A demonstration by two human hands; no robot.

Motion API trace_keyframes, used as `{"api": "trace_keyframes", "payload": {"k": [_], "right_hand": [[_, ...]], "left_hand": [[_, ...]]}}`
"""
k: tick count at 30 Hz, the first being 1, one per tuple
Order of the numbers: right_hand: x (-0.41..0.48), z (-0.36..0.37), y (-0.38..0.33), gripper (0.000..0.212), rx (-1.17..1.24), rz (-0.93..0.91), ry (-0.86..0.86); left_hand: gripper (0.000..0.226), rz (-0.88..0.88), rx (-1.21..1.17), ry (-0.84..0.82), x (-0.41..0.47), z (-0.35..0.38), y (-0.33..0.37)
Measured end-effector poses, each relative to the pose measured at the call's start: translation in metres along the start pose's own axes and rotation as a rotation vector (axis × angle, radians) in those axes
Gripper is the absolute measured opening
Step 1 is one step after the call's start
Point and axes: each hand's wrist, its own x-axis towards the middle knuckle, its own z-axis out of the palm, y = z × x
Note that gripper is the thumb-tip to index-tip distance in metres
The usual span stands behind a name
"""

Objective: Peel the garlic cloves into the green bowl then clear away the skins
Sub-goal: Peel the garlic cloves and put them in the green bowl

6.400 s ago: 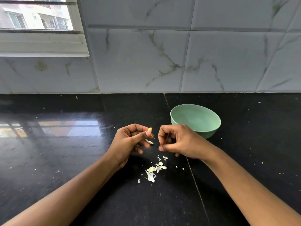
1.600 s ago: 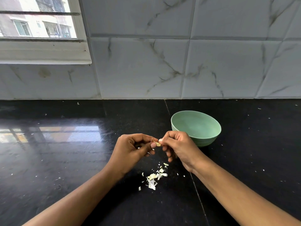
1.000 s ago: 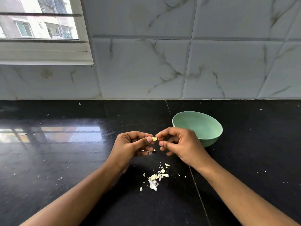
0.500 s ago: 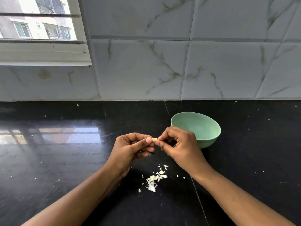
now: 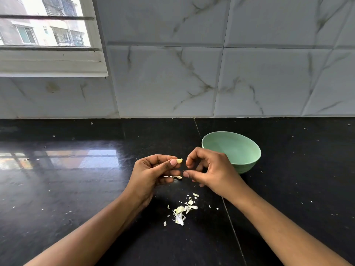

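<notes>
I'm seeing my left hand [image 5: 151, 173] pinching a small pale-yellow garlic clove [image 5: 179, 160] between thumb and forefinger, above the black tabletop [image 5: 76, 198]. A scrap of skin [image 5: 177, 177] is sticking out under its lower fingers. My right hand [image 5: 211, 169] is hovering just beside the clove, fingers curled, gripping nothing visible. It's blocking the near rim of the green bowl [image 5: 255, 150] behind it. Skins [image 5: 182, 210] are lying piled below both hands.

Both forearms come in low, hands almost meeting. Left hand [image 5: 153, 173] pinches the garlic clove [image 5: 179, 160] thumb-to-forefinger. Right hand [image 5: 210, 169] is curled up just beside it, gripping nothing I can see.
</notes>
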Motion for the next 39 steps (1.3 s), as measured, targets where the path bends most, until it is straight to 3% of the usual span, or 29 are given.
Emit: {"api": "trace_keyframes", "payload": {"k": [7,14,24,28,32,35,39], "right_hand": [[-0.001,0.005,-0.001,0.006,0.204,0.165,0.052],[0.000,0.003,-0.004,0.006,0.411,0.367,-0.003],[-0.001,0.007,-0.008,0.016,0.496,0.523,-0.034],[-0.002,0.010,-0.008,0.016,0.430,0.533,0.005],[-0.001,0.010,-0.008,0.017,0.400,0.522,0.019],[-0.001,0.011,-0.007,0.016,0.460,0.551,0.012],[0.000,0.013,-0.008,0.014,0.606,0.594,-0.017]], "left_hand": [[0.021,0.090,0.133,-0.026,-0.003,0.000,-0.001],[0.011,0.389,0.471,-0.013,-0.005,-0.001,-0.008],[0.020,0.694,0.771,-0.048,-0.007,-0.005,-0.011],[0.008,0.804,0.877,-0.132,-0.007,-0.006,-0.012],[0.013,0.827,0.925,-0.161,-0.007,-0.006,-0.012],[0.005,0.780,0.814,-0.132,-0.006,-0.006,-0.012],[0.019,0.533,0.576,-0.067,-0.006,-0.003,-0.009]]}}
